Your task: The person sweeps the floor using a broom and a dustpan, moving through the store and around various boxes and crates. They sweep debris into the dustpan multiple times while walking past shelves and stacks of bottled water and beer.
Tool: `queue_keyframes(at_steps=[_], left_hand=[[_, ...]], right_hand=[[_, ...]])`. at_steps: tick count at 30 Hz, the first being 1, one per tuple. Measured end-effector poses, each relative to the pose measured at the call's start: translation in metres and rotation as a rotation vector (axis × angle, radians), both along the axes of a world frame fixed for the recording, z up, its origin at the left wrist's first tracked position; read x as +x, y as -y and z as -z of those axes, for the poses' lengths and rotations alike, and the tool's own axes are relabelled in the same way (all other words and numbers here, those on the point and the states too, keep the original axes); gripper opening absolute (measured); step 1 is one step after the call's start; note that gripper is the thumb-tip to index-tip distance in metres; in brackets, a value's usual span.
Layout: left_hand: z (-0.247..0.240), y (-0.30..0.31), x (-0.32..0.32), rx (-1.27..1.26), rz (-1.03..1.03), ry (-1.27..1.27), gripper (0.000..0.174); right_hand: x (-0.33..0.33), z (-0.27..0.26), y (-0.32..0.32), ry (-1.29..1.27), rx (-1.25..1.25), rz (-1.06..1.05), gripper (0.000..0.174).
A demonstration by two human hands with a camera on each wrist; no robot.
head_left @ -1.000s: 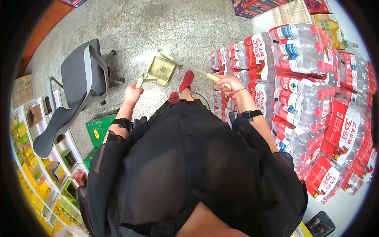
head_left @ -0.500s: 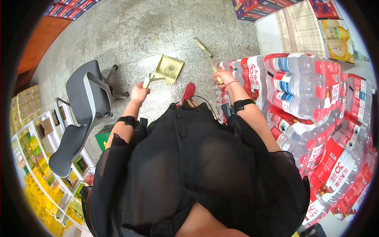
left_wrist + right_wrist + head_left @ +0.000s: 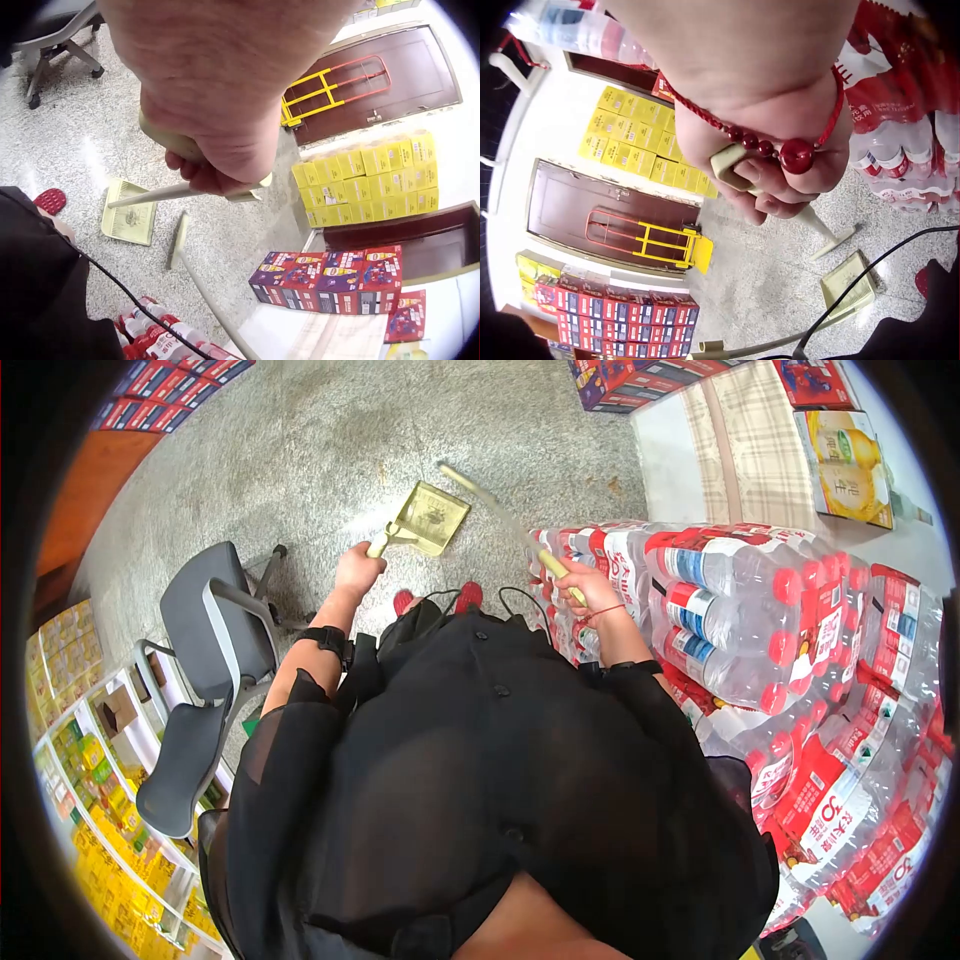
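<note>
Left hand point(image 3: 358, 570) is closed tight round the thin handle of a pale yellow-green plastic dustpan point(image 3: 430, 518), fingers fully wrapped, seen close in the left wrist view. The dustpan is out in front of the person, pan end low at the grey speckled stone floor point(image 3: 300, 450), just ahead of the red slippers point(image 3: 468, 596). Cannot tell if the pan touches the floor.

Right hand point(image 3: 590, 585) grips the top end of a pale yellow long-handled broom point(image 3: 482, 500), fingers and thumb curled round the shaft. The broom slants forward and left from that hand. Its lower end is just beside the dustpan's right edge, with a small gap between them in the left wrist view.

A red bead string bracelet point(image 3: 795, 154) is on the right wrist, and there are black wrist straps point(image 3: 322, 640) on both forearms. The person's black sheer top fills the lower middle of the head view.

A grey office chair point(image 3: 215, 625) stands on the person's left, near the left arm and well apart from the dustpan. Shrink-wrapped packs of clear water bottles with red labels point(image 3: 760, 610) are stacked on the right, just beside the right hand.

The left wrist view also shows stacked yellow cartons point(image 3: 360, 184) by the wall, a yellow hand truck point(image 3: 311, 97) standing at a brown door point(image 3: 405, 75), and red-purple printed boxes point(image 3: 330, 274) near the broom's end.
</note>
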State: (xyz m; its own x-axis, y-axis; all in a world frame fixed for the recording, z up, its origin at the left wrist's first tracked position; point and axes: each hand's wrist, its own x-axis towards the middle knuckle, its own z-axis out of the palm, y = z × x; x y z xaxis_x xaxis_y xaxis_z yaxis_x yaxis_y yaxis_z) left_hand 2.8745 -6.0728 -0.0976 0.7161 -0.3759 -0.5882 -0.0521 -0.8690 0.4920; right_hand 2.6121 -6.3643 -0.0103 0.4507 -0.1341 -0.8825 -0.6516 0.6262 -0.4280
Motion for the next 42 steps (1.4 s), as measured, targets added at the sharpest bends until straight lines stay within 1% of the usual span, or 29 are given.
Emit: queue_keyframes(at_steps=[2, 3, 5, 8, 10, 11, 12, 14, 15, 16, 18, 19, 20, 22, 23, 25, 26, 28, 29, 30, 32, 33, 36, 38, 40, 41, 42], left_hand=[[-0.002, 0.011, 0.011, 0.013, 0.031, -0.027, 0.031], [-0.004, 0.017, 0.016, 0.011, 0.054, -0.029, 0.032], [-0.007, 0.027, 0.027, 0.008, 0.107, -0.033, 0.034], [-0.008, 0.045, 0.047, 0.030, 0.189, -0.043, 0.034], [-0.008, 0.055, 0.064, 0.017, 0.232, -0.041, 0.034], [-0.009, 0.061, 0.072, 0.030, 0.268, -0.052, 0.034], [-0.012, 0.068, 0.080, 0.042, 0.308, -0.065, 0.035], [-0.011, 0.077, 0.099, 0.038, 0.381, -0.071, 0.035], [-0.009, 0.080, 0.109, 0.020, 0.416, -0.079, 0.035], [-0.007, 0.085, 0.119, 0.001, 0.447, -0.085, 0.035], [-0.001, 0.093, 0.137, -0.013, 0.485, -0.071, 0.034], [0.001, 0.096, 0.146, -0.015, 0.510, -0.085, 0.034], [0.003, 0.100, 0.155, -0.016, 0.537, -0.098, 0.034], [0.000, 0.107, 0.172, -0.030, 0.584, -0.104, 0.033], [-0.004, 0.112, 0.182, -0.017, 0.619, -0.079, 0.033], [-0.006, 0.115, 0.202, -0.009, 0.697, -0.044, 0.031], [-0.005, 0.116, 0.212, -0.010, 0.708, -0.043, 0.031], [-0.003, 0.115, 0.228, -0.001, 0.707, -0.044, 0.032], [-0.001, 0.113, 0.236, 0.002, 0.718, -0.046, 0.032], [0.001, 0.110, 0.243, 0.001, 0.688, -0.060, 0.032], [0.003, 0.108, 0.258, -0.001, 0.663, -0.069, 0.032], [0.004, 0.106, 0.265, -0.002, 0.660, -0.048, 0.032], [0.005, 0.101, 0.285, 0.002, 0.659, -0.044, 0.032], [0.005, 0.100, 0.296, 0.018, 0.624, -0.042, 0.031], [0.004, 0.101, 0.305, 0.025, 0.637, -0.043, 0.032], [0.002, 0.102, 0.308, 0.014, 0.635, -0.035, 0.031], [0.001, 0.102, 0.312, 0.006, 0.634, -0.031, 0.031]], right_hand=[[0.001, 0.009, 0.006, 0.027, -0.061, 0.035, 0.045], [0.012, -0.002, 0.005, -0.028, -0.105, 0.068, 0.038], [0.017, 0.027, 0.009, -0.035, -0.107, 0.114, 0.038], [0.037, 0.040, 0.008, -0.059, -0.115, 0.199, 0.037], [0.052, 0.046, 0.007, -0.137, -0.128, 0.290, 0.036], [0.056, 0.046, 0.007, -0.135, -0.103, 0.283, 0.032], [0.057, 0.048, 0.005, -0.139, -0.101, 0.306, 0.032], [0.058, 0.053, 0.004, -0.105, 0.034, 0.348, 0.023], [0.065, 0.048, -0.003, -0.122, -0.025, 0.314, 0.017], [0.070, 0.041, -0.008, -0.123, -0.038, 0.325, 0.017], [0.082, 0.032, -0.016, -0.090, 0.092, 0.313, 0.022], [0.088, 0.037, -0.020, -0.044, 0.096, 0.340, 0.032], [0.091, 0.037, -0.019, -0.049, 0.089, 0.353, 0.032], [0.106, 0.017, -0.020, -0.073, 0.128, 0.323, 0.042], [0.111, 0.013, -0.022, -0.077, 0.125, 0.338, 0.042], [0.120, 0.007, -0.032, -0.068, 0.083, 0.323, 0.048], [0.124, 0.004, -0.033, -0.068, 0.082, 0.334, 0.048], [0.123, 0.000, -0.035, -0.062, 0.063, 0.483, 0.045], [0.120, 0.006, -0.032, -0.070, 0.037, 0.507, 0.045], [0.120, 0.007, -0.028, -0.072, 0.041, 0.518, 0.045], [0.125, 0.012, -0.019, -0.058, -0.004, 0.623, 0.042], [0.133, 0.015, -0.015, -0.057, -0.001, 0.630, 0.042], [0.156, 0.027, -0.001, -0.164, -0.193, 0.550, 0.028], [0.165, 0.053, 0.001, -0.182, -0.173, 0.545, 0.025], [0.176, 0.076, -0.003, -0.200, -0.165, 0.711, 0.025], [0.179, 0.086, -0.005, -0.177, -0.096, 0.778, 0.024], [0.186, 0.087, -0.010, -0.178, -0.089, 0.783, 0.024]])
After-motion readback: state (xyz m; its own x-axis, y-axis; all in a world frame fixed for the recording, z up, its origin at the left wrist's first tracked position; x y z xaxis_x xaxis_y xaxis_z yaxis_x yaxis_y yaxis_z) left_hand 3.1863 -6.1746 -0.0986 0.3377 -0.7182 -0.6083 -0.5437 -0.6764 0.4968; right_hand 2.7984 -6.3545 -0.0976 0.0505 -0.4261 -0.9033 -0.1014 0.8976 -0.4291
